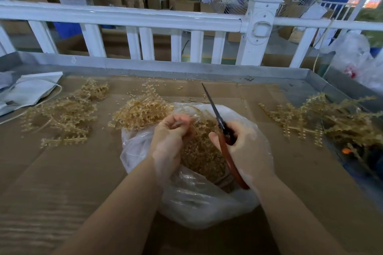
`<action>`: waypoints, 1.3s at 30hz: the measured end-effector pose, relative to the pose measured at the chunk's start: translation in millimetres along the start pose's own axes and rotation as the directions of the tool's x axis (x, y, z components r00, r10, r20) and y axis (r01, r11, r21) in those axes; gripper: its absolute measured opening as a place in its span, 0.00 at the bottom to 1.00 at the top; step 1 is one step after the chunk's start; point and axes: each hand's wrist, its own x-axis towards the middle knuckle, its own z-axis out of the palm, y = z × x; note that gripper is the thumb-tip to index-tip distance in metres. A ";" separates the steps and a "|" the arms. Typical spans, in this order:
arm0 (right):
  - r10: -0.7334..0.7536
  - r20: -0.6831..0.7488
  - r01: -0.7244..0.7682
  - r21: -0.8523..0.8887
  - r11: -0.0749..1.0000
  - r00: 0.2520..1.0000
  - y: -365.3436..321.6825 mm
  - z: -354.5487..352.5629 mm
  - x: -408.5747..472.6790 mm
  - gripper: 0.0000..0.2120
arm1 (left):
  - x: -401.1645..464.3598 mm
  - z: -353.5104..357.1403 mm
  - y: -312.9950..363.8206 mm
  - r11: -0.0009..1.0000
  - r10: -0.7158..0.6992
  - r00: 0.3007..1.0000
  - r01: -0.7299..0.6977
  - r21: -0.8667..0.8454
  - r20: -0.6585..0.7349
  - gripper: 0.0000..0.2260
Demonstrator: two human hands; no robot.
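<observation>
The left hand (169, 136) pinches an amber plastic sprig (191, 129) just left of brown-handled steel scissors (224, 147), gripped by the right hand (247, 151), blades pointing away.

One head-worn wide-angle view, looking forward and down, close over the tabletop (62, 172); the white railing (124, 16) runs across the frame's upper part, workshop beyond.

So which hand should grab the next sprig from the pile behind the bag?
Left. The left hand, pinching only a sprig bit, is nearest that sprig pile; the right hand is busy gripping the scissors across the plastic bag.
</observation>
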 end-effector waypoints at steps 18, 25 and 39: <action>0.033 0.360 -0.053 0.045 0.998 0.932 14.9 -6.8 -4.1 0.16 | 3.3 -6.0 3.4 0.964 -0.069 0.997 0.075 -0.254 0.032 0.11; 0.058 0.417 -0.067 0.006 0.998 0.907 17.6 -9.0 1.0 0.14 | 7.8 -10.8 6.1 0.951 -0.237 0.971 0.239 -0.198 0.035 0.10; -0.021 0.298 0.058 -0.116 0.992 0.954 9.5 -5.2 -12.8 0.14 | 7.3 -7.1 -2.2 0.932 -0.250 0.968 0.248 -0.265 0.023 0.13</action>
